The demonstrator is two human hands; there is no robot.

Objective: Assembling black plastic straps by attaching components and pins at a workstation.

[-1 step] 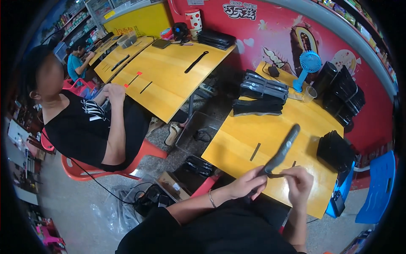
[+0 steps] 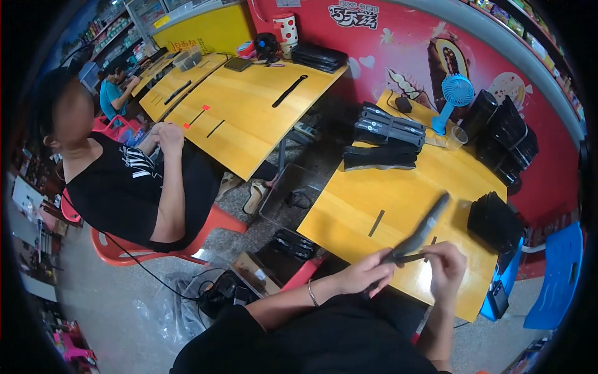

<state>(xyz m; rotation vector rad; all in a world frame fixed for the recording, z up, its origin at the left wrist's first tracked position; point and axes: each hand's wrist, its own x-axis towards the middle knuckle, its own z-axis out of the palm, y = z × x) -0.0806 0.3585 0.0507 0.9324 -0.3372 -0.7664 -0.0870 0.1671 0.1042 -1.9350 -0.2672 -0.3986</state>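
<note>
Over the near edge of the yellow table, my left hand (image 2: 369,272) grips the lower end of a dark grey strap (image 2: 423,225) with light printing. Its wide free end points up and to the right. To the right, my right hand (image 2: 446,268) pinches a thin dark band (image 2: 411,257) that runs from the strap near my left fingers. Behind the hands, a bundle of similar grey straps (image 2: 389,129) lies on the table, with black straps (image 2: 380,158) in front of it.
On the yellow table (image 2: 349,206) are a blue fan (image 2: 458,93), a clear cup (image 2: 456,138), a black bottle (image 2: 481,115) and stacked black pieces (image 2: 495,221). A blue chair (image 2: 554,274) stands right. Another person (image 2: 137,181) sits left by a second table (image 2: 240,112).
The strap's free end has tipped slightly right and down. My right hand has shifted a little right, drawing the thin band straighter; my left hand stays nearly in place.
</note>
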